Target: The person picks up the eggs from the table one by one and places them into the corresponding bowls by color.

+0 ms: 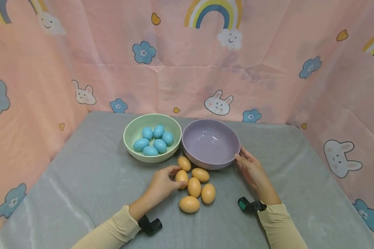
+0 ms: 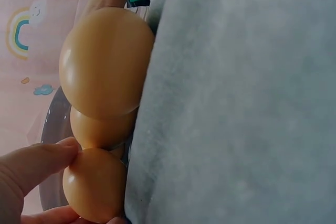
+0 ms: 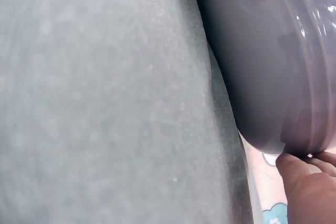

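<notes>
My left hand (image 1: 163,185) pinches a light-brown egg (image 1: 181,178) between thumb and fingers; the left wrist view shows fingertips on both sides of this egg (image 2: 95,184). Several more brown eggs (image 1: 194,187) lie close around it on the grey cloth. Behind them stands a purple bowl (image 1: 210,143) with nothing in it. At the bowl's right side, my right hand (image 1: 252,169) rests its thumb and fingers on the outer wall. In the right wrist view, the fingertips (image 3: 294,163) touch the bowl (image 3: 252,77) from outside, fairly straight.
A green bowl (image 1: 132,138) holding several blue eggs (image 1: 150,151) stands left of the purple one, their rims nearly touching. Grey cloth (image 1: 90,180) covers the table. A pink patterned curtain (image 1: 174,79) hangs behind it and at both sides.
</notes>
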